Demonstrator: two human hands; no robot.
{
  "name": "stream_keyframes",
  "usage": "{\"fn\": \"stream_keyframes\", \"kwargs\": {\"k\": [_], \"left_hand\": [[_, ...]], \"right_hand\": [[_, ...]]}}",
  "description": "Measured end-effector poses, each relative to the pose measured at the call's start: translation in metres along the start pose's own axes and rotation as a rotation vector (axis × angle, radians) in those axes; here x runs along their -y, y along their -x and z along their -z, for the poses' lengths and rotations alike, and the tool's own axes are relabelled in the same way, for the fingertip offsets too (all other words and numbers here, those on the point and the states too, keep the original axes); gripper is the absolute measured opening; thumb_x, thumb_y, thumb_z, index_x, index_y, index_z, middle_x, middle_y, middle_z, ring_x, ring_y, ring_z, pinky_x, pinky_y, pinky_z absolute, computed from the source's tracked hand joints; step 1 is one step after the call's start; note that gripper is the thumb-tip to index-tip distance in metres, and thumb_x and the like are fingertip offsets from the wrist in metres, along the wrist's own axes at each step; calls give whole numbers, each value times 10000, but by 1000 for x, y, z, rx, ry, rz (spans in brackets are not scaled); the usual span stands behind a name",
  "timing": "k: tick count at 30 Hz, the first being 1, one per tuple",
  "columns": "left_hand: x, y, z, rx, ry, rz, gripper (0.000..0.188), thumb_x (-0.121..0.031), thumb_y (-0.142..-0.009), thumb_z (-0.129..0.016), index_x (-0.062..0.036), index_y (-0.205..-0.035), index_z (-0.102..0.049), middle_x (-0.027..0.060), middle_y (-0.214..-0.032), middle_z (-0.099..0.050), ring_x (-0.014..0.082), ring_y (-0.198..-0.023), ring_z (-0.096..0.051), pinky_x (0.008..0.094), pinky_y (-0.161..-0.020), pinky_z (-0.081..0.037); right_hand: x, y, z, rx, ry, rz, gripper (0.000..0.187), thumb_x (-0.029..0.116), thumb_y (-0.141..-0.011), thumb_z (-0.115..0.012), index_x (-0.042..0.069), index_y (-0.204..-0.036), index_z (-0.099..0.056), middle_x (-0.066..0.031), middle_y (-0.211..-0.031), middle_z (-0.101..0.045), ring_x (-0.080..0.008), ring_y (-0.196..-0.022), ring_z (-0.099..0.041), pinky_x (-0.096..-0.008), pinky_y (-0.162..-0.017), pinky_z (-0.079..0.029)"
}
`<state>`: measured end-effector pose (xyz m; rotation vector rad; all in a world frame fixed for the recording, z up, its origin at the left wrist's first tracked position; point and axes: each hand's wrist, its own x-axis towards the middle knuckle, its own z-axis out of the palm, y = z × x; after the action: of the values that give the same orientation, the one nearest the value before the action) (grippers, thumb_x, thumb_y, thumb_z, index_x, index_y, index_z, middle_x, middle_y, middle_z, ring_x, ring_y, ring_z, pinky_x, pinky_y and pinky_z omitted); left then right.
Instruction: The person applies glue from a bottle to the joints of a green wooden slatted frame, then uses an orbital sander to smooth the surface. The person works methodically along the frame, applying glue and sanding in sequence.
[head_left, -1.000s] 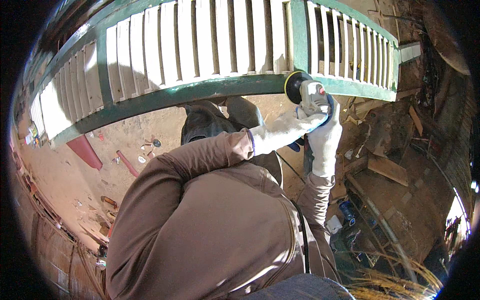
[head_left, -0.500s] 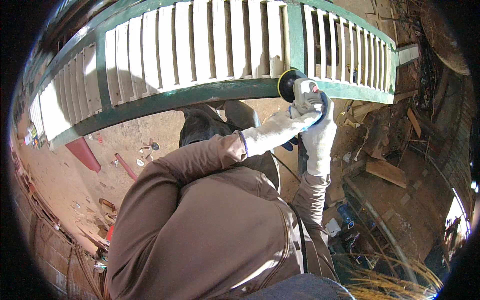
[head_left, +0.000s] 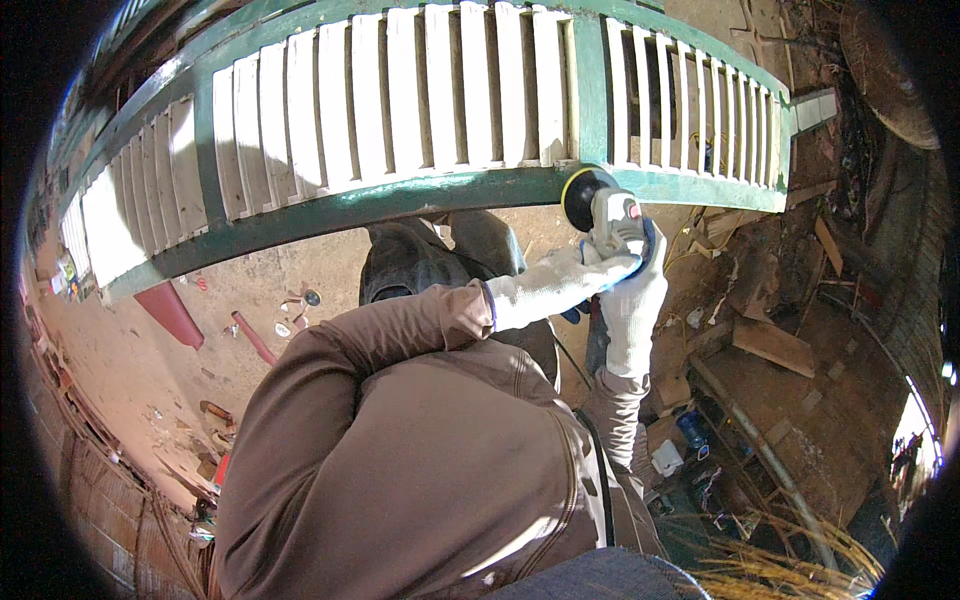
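Both my hands wear white knit gloves with blue-coated palms and grip a grey angle grinder. My left hand reaches across my body and is closed around the tool's body. On its right side, my right hand is closed around it too. The grinder's round black disc with a yellow rim is at the near green rail of a slatted wooden frame. White louvre slats fill the frame between green posts. I cannot tell whether the disc touches the rail; the fingers' undersides are hidden.
A dark red strip lies on the dirt floor at left, with small debris nearby. Loose boards, a long pole and a blue bottle lie at right. A dark cable hangs below the grinder.
The grinder and both gloved hands have shifted slightly toward me, with the disc a little lower along the rail's near edge. My grip looks the same.
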<state>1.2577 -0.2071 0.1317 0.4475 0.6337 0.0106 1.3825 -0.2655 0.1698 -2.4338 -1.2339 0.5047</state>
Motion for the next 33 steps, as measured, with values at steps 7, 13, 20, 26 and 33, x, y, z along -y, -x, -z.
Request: {"fn": "stream_keyframes", "kwargs": {"k": [7,13,20,26,33], "left_hand": [[15,-14,3,2,37,-141,347,-356,-1062,-607,-93,-1280,-669,12,-1021,-699,67,-897,-649,214,-720,-530],[30,-27,5,91,225,-245,351,-265,-1081,-570,-32,-1341,-602,37,-1175,-673,120,-1087,-630,254,-942,-522],[63,-41,5,52,20,-322,373,-280,-1072,-577,-44,-1361,-588,33,-1179,-656,115,-1050,-619,252,-891,-506],[-10,-11,1,-63,27,-233,398,-365,-1042,-618,-72,-1309,-651,-8,-1036,-690,64,-841,-631,213,-655,-526],[-57,11,17,-7,-17,-205,385,-389,-1044,-621,-110,-1303,-681,-4,-1075,-693,33,-850,-627,214,-596,-537]], "right_hand": [[11,-7,3,24,22,-47,828,475,-756,-895,83,-1393,-541,-238,-949,-755,-397,-874,-761,-448,-725,-597],[2,-11,1,54,53,5,833,478,-765,-882,89,-1410,-527,-250,-930,-747,-421,-861,-752,-462,-710,-592],[-9,-1,8,66,-33,20,847,487,-760,-889,67,-1403,-532,-249,-961,-749,-416,-902,-752,-455,-756,-588],[19,-32,7,50,-15,77,834,465,-765,-890,64,-1403,-532,-253,-973,-745,-416,-901,-749,-460,-757,-587],[32,-41,-11,-28,-33,79,843,446,-767,-894,70,-1421,-519,-244,-1004,-750,-401,-924,-757,-439,-751,-590]]}}
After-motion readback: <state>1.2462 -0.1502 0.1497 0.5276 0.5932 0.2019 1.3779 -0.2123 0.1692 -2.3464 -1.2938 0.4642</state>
